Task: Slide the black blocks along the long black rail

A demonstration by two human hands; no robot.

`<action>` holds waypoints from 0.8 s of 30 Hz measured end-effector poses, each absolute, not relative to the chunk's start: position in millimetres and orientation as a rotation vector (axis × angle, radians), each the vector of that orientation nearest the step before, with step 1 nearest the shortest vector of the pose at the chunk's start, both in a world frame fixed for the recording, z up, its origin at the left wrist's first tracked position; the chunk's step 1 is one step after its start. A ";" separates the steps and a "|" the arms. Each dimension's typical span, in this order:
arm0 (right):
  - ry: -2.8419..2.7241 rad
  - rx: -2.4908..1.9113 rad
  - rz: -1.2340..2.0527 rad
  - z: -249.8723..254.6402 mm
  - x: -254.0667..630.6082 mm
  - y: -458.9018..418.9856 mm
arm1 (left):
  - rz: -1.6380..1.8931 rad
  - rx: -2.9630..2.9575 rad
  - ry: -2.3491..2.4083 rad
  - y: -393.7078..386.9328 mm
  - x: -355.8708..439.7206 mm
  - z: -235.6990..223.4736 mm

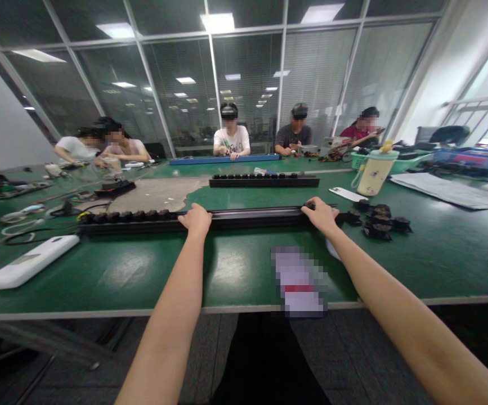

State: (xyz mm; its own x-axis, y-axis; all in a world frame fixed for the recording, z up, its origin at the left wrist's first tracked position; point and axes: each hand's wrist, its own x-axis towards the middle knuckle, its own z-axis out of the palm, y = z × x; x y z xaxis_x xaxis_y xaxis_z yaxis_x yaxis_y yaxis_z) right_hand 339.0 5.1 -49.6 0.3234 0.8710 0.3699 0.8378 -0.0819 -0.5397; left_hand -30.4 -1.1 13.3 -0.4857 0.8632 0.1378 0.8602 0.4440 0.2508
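Note:
A long black socket strip lies across the green table in front of me, with several black socket modules seated in its left part. My left hand rests on the strip's middle, fingers curled over its near edge. My right hand is at the strip's right end, fingers pinched round a small black module there. A heap of loose black socket modules lies just right of that hand.
A second black strip lies further back, a blue one beyond it. A white phone, a cream jug, a white box at left, cables, papers and baskets sit around. Several people work at the far side.

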 end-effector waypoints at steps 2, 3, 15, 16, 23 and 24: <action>-1.505 -1.909 0.059 -49.7 338.8 5.5 | 0.446 1.595 2.658 -0.7 -30.8 13.0; -1.505 -1.911 0.058 -49.7 338.8 5.6 | 0.445 1.596 2.658 -0.4 -31.1 12.8; -1.502 -1.919 0.062 -47.9 338.6 4.2 | 0.455 1.590 2.652 0.9 -31.9 12.6; -1.499 -1.915 0.067 -47.9 338.5 4.1 | 0.459 1.593 2.650 0.5 -31.7 12.6; -1.473 -1.892 0.059 -48.5 338.8 3.0 | 0.513 1.559 2.649 0.8 -30.9 11.8; -1.471 -1.891 0.058 -48.7 339.0 3.2 | 0.514 1.556 2.648 1.1 -30.9 11.8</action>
